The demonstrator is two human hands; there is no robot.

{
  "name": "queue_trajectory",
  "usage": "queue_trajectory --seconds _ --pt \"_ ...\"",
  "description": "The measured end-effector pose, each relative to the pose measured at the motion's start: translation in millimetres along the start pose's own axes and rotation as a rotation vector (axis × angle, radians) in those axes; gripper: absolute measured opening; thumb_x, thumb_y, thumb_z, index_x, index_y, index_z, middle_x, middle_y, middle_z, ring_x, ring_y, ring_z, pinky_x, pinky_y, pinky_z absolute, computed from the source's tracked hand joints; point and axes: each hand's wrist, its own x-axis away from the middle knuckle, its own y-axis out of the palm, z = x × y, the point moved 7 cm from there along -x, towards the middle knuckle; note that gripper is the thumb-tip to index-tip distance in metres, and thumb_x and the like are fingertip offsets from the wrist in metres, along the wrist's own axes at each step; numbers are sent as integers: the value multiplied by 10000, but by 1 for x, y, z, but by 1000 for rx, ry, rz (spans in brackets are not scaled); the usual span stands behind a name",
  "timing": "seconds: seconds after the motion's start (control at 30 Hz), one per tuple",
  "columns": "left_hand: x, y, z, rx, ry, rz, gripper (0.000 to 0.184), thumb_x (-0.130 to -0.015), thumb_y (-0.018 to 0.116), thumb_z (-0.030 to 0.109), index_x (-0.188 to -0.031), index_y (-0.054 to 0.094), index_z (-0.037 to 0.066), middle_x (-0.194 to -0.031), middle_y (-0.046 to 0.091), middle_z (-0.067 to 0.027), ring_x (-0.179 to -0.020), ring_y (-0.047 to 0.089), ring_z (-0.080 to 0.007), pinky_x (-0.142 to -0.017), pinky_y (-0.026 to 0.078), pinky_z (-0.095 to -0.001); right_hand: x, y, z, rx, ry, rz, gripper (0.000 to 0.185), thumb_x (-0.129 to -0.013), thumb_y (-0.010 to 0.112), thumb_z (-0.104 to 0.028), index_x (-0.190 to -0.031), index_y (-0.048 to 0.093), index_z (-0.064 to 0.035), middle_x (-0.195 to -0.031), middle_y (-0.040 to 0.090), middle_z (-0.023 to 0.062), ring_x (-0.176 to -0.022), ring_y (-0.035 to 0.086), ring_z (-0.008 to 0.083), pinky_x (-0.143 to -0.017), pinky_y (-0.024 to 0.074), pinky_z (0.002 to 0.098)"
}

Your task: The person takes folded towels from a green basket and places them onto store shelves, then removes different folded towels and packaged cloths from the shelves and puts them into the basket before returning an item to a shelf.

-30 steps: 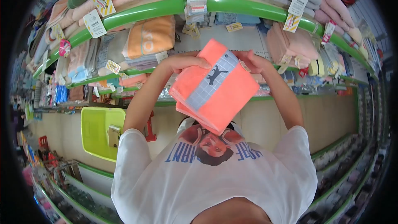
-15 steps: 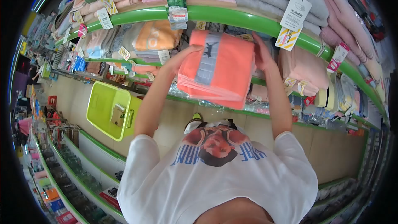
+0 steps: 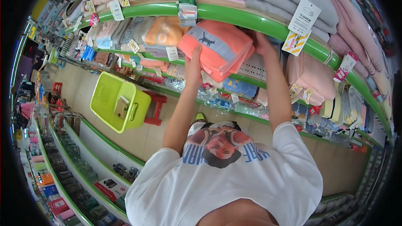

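The left hand (image 3: 194,63) is bent round the near left side of a stack of folded coral towels (image 3: 230,56), thumb against the front and the other fingers out of sight under or behind it. The right hand (image 3: 262,45) is at the stack's right end, fingers reaching toward the back; they are partly hidden, so whether they clasp the towels or only steady them cannot be told. The stack, banded in grey check with a black cat, is tilted at the front of the lower shelf, just under the green rail (image 3: 234,15) of the upper one, leaving little headroom.

To its left, right beside it, lies a folded orange towel (image 3: 164,33). On the right, bare perforated shelf board (image 3: 254,68) shows between the coral stack and the pale pink towels (image 3: 307,73), below the right forearm. A hanging white tag (image 3: 304,16) overlaps the rail near that forearm. Beneath the arms, open tiled floor (image 3: 167,117) reaches to a lime-green tub (image 3: 140,115) and a red stool (image 3: 157,108), both well apart from the hands.
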Motion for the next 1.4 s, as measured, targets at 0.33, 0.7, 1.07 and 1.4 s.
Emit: queue_trajectory --seconds 0.33,0.7,1.07,1.4 --pt "31 15 -27 153 -274 -37 487 -910 660 320 -1303 481 96 -1257 564 -44 -1132 558 -193 -927 468 -371 101 86 -3 223 -109 206 748 -861 631 -524 -1415 391 -82 -1334 502 91 -1199 498 205 -972 426 378" --pt "31 -62 23 -900 -269 -55 558 -904 559 568 -1042 616 30 -857 643 -68 -668 577 -132 -615 460 -273 50 75 24 380 -454 299 746 -893 598 -393 -1433 304 30 -1391 438 151 -1278 427 244 -1074 322 335" --pt "300 -454 -57 -1084 -870 533 754 -946 318 646 -840 597 -45 -734 579 -209 -698 560 -334 -678 450 -441 173 175 10 520 -780 496 347 -978 528 -216 -705 445 -18 -725 496 59 -669 426 130 -592 338 321" --pt "584 -658 -64 -765 -907 1010 594 -944 443 478 -768 669 -43 -692 620 -168 -576 600 -252 -515 458 -403 170 368 418 467 199 -369 371 -986 538 -293 -680 507 -85 -554 438 -39 -453 376 91 -425 265 309"
